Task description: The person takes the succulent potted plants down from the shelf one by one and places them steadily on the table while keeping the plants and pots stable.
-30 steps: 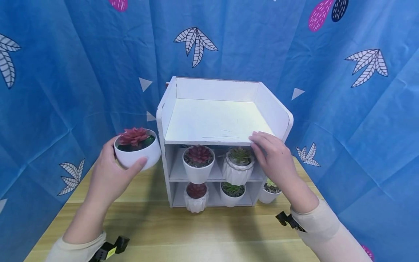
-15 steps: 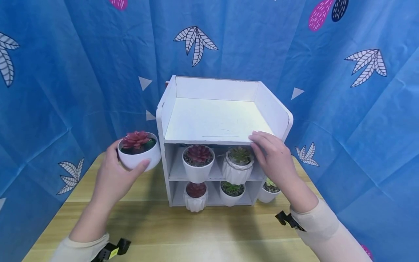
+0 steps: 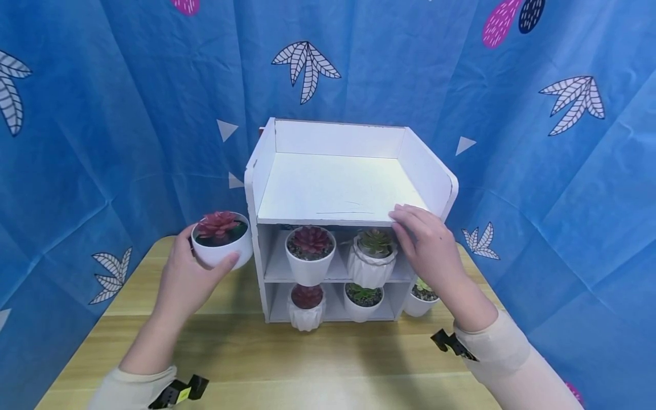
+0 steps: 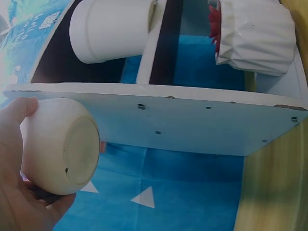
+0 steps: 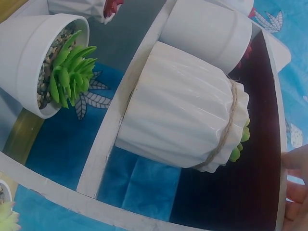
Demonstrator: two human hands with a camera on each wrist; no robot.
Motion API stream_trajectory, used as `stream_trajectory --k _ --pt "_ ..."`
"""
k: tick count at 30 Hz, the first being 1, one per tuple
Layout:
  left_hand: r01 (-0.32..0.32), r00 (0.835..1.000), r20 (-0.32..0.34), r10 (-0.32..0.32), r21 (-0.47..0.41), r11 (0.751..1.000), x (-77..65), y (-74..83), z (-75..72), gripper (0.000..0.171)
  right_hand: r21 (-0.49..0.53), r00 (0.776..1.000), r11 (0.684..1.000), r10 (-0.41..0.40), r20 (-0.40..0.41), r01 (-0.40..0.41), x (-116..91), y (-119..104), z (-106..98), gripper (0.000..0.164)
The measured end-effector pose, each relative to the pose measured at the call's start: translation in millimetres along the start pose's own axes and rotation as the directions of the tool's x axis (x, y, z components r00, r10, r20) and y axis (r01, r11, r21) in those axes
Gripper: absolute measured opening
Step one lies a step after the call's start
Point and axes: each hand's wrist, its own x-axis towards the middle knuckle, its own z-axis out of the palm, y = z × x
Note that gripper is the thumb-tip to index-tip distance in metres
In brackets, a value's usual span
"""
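My left hand [image 3: 187, 282] grips a round white pot with a red succulent [image 3: 219, 228], its thumb on the near side. The pot is held in the air just left of the white shelf unit [image 3: 328, 182], slightly tilted; whether they touch I cannot tell. In the left wrist view the pot's underside [image 4: 82, 150] faces the camera. My right hand [image 3: 427, 242] holds the front edge of the unit's top board near its right end, fingers above and thumb at the front.
On the middle shelf stand a red succulent pot [image 3: 310, 265] and a pleated pot tied with twine [image 3: 371, 267]. Below are a pleated red one [image 3: 307, 316] and a green one [image 3: 361, 310]. Another pot [image 3: 420, 302] stands right of the unit on the wooden table [image 3: 307, 370].
My left hand has carried the red succulent pot a little to the right and down, toward the unit's left side. The right hand has stayed on the top board's edge.
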Motion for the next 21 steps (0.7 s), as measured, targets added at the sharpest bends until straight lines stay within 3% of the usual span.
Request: stream_trajectory --k 14,21 --pt "0.013 1.000 -0.025 -0.013 -0.006 1.000 -3.2 -21.9 23.2 0.103 -0.016 1.000 1.000 0.002 0.007 -0.002 0.1 -1.7 -0.9 0.026" --pt "0.033 0.999 -0.005 -0.033 -0.024 0.999 -2.3 -38.3 35.4 0.105 -0.011 1.000 1.000 0.007 0.007 -0.007 -0.2 -2.7 -1.5 0.026"
